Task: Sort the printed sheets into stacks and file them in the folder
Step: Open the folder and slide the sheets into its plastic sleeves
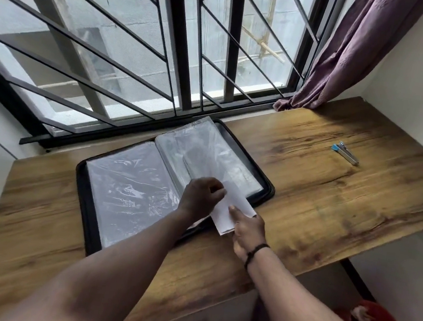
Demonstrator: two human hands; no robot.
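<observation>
The right hand [245, 229] pinches the near end of a stack of printed sheets [230, 212], thumb on top; the left hand [201, 195], fingers curled, grips the sheets' left edge and seemingly the mouth of a clear sleeve [205, 156]. The far part of the sheets already lies inside that sleeve, on the right-hand page of the open folder [85, 197], which sits toward the table's [334, 205] window edge, left of centre. This looks like the filing step, partway in. Next, the sheets need pushing straight along the sleeve while its mouth is held open. A stapler [346, 153] lies well apart near the far right corner
</observation>
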